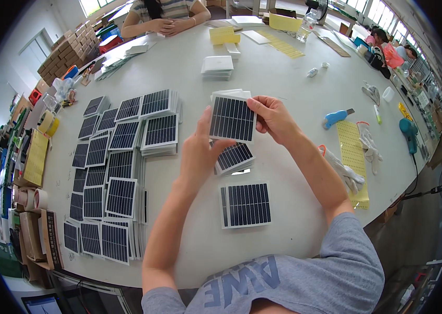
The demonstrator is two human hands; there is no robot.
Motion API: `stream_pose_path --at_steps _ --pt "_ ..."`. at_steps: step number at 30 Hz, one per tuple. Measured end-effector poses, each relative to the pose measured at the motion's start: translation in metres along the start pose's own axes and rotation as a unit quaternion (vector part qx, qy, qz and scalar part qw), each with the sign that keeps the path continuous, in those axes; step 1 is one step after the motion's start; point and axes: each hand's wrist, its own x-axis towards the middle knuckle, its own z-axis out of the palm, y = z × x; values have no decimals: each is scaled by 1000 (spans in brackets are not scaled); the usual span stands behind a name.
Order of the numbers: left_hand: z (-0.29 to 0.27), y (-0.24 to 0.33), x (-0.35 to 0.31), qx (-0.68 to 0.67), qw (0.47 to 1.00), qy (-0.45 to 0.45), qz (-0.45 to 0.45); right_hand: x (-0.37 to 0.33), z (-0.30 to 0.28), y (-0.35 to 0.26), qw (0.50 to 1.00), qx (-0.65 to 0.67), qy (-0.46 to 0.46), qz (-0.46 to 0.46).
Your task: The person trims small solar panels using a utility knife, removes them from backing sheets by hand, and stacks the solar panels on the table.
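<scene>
A small square solar panel point(232, 118) with dark cells and a white rim is held up over the white table point(283, 83) by both hands. My left hand point(200, 149) grips its lower left corner, thumb on the front. My right hand point(273, 119) pinches its upper right corner. Under it lie another panel point(234, 157), tilted, and a small stack of panels point(246, 204) nearer to me. A white pile point(230, 93) shows just behind the held panel.
Several stacks of the same panels point(121, 157) cover the table's left side. A white stack point(217, 66) lies farther back. Gloves point(347, 175), a yellow perforated sheet point(354, 152) and a blue cutter point(334, 118) lie on the right. Another person point(163, 15) sits across the table.
</scene>
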Motion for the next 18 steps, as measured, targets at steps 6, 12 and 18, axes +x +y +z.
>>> stream_pose_path --at_steps 6,12,18 --pt "-27 -28 10 -24 998 -54 -9 12 -15 2 997 -45 45 -42" --pt "-13 -23 -1 116 986 -120 -17 39 -43 41 889 -334 97 -299" --pt "-10 -27 -2 151 979 -140 -7 26 -34 42 824 -514 25 -235"
